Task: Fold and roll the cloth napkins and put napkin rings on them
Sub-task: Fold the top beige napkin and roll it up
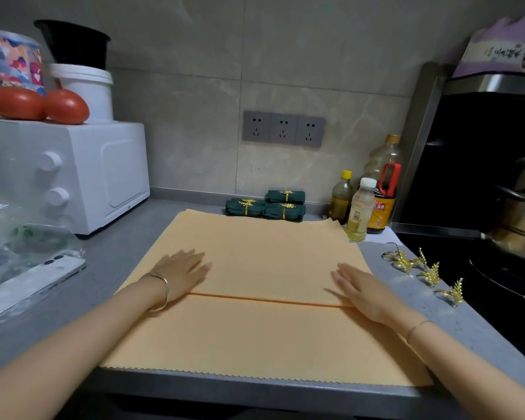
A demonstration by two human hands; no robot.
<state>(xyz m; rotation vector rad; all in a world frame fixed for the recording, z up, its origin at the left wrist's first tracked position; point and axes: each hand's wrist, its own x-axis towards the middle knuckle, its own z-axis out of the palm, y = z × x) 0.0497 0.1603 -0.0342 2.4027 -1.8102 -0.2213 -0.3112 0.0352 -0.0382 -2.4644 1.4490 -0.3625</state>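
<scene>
An orange cloth napkin (261,262) with zigzag edges lies spread flat on the grey counter (119,256). A darker crease line runs across its middle. My left hand (179,272) lies flat, palm down, on the napkin's left part, just above the crease. Flat on the right part rests my right hand (361,291), fingers straight. Three rolled dark green napkins (265,206) with gold rings are stacked against the back wall. Three loose gold leaf-shaped napkin rings (423,271) lie on the counter right of the orange napkin.
A white microwave (73,174) with tomatoes (40,104) and tubs on top stands at the left. A phone (34,283) and plastic bags lie front left. Bottles (364,204) stand at the back right. A black stove with a steel pot (519,213) is on the right.
</scene>
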